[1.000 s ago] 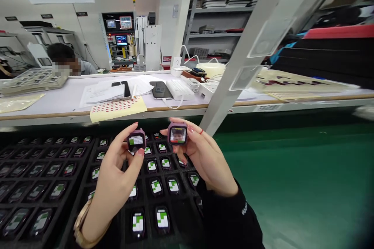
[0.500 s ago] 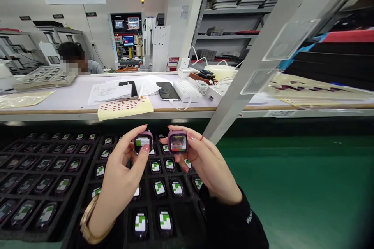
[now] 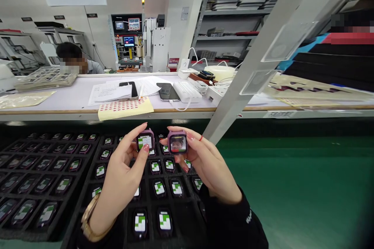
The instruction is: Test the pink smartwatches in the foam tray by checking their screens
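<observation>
Black sleeves (image 3: pixel 233 221) go with a gold-coloured bracelet (image 3: pixel 87 218), a thin red band (image 3: pixel 201 138) and reddish nail polish (image 3: pixel 146 148).

A yellow sheet (image 3: pixel 128 108) with red marks overhangs the front edge of the pale worktop (image 3: pixel 68 99), near loose papers (image 3: pixel 109 93) and a dark phone (image 3: pixel 168 91). Behind, a person (image 3: pixel 95 67) shows left of a machine (image 3: pixel 128 52) with lit screens.
</observation>
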Available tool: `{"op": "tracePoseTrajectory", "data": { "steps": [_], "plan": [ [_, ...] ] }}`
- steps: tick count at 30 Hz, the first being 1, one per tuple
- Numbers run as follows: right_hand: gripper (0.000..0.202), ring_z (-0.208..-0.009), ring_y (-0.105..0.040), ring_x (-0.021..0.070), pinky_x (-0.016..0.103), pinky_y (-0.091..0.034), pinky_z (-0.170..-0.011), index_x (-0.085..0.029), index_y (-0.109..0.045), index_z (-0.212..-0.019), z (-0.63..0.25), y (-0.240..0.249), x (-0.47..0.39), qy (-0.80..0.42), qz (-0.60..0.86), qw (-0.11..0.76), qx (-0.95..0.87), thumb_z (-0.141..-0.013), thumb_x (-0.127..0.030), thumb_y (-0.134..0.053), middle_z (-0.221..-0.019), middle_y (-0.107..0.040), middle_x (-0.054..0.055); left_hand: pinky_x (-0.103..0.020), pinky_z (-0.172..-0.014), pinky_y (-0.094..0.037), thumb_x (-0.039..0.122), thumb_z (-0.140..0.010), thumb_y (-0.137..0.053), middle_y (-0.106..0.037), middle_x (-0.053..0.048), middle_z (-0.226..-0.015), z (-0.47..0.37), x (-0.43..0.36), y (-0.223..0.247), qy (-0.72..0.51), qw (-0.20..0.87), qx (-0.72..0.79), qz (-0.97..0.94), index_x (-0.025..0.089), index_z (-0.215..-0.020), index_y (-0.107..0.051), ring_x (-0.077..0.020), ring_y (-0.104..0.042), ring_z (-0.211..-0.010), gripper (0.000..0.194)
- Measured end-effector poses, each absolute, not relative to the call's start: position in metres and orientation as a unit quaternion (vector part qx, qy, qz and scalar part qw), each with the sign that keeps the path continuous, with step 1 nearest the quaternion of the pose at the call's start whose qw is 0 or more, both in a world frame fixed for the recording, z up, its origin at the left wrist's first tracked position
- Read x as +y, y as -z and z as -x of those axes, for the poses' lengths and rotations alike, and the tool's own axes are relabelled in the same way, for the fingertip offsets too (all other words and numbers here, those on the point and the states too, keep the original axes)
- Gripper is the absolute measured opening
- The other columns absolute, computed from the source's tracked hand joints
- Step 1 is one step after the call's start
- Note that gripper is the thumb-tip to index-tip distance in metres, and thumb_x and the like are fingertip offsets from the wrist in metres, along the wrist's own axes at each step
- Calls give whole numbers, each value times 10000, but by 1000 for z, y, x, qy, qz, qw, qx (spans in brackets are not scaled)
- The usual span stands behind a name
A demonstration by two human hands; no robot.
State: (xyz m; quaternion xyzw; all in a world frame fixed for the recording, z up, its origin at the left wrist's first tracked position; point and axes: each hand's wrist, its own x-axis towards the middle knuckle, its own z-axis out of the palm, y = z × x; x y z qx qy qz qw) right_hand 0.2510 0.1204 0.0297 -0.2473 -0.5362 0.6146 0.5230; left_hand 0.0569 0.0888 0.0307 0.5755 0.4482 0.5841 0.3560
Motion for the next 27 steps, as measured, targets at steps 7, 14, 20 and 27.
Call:
{"op": "tracePoseTrajectory", "data": {
  "steps": [7,14,20,27],
  "plan": [
    [356,-683,-606,127,160,-456,-508,-204,-680,-1300,-251,-29,121,-612,254,522,-537,-1066,-446,-563,-1148,-676,122,-255,-904,-513,301,-977,-679,-643,-34,-1287,-58,89,-31,-590,346,435,-586,326,-1379,-610,-196,-619,-1082,409],
    [394,-675,-603,135,175,-445,-495,-183,-676,-1300,-250,-31,121,-606,264,518,-543,-1052,-469,-567,-1136,-676,128,-291,-921,-522,316,-965,-685,-654,-55,-1244,-59,88,-33,-585,349,449,-578,280,-1358,-622,-221,-622,-1082,400],
    [350,-673,-601,124,157,-455,-503,-203,-684,-1288,-251,-31,120,-609,255,520,-542,-1067,-446,-563,-1124,-681,117,-277,-904,-532,338,-984,-674,-668,-43,-1185,-59,88,-35,-593,321,463,-575,281,-1295,-658,-210,-629,-1053,317],
    [317,-678,-605,113,132,-468,-514,-230,-696,-1279,-250,-31,121,-617,245,523,-534,-1073,-436,-572,-1118,-683,105,-261,-871,-538,316,-983,-676,-666,-38,-1171,-57,88,-36,-593,339,453,-573,295,-1341,-633,-206,-631,-1046,361]
  ]
}}
